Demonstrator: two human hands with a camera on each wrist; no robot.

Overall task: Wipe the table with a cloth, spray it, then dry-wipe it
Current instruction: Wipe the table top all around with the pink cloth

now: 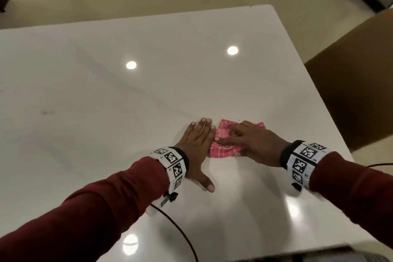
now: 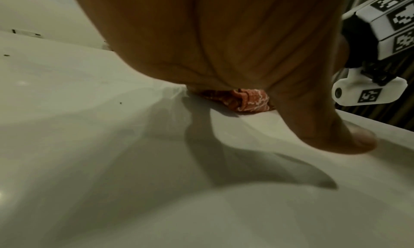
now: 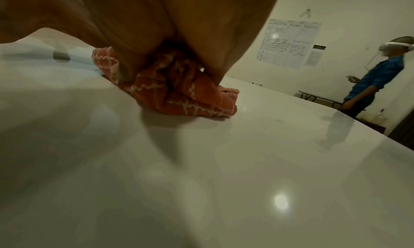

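Note:
A pink checked cloth lies bunched on the white table, near its front right. My right hand rests on top of the cloth, its fingers curled into the folds and gripping them. In the right wrist view the cloth is crumpled under my right hand's fingers. Just left of the cloth, my left hand lies flat on the table with straight fingers, its index side against the cloth's edge. The left wrist view shows the cloth past my palm and the thumb spread out on the table.
A brown chair back stands off the table's right edge. A black cable trails over the near table edge. A faint reddish stain marks the table's left part. A person in a blue shirt stands beyond the far side.

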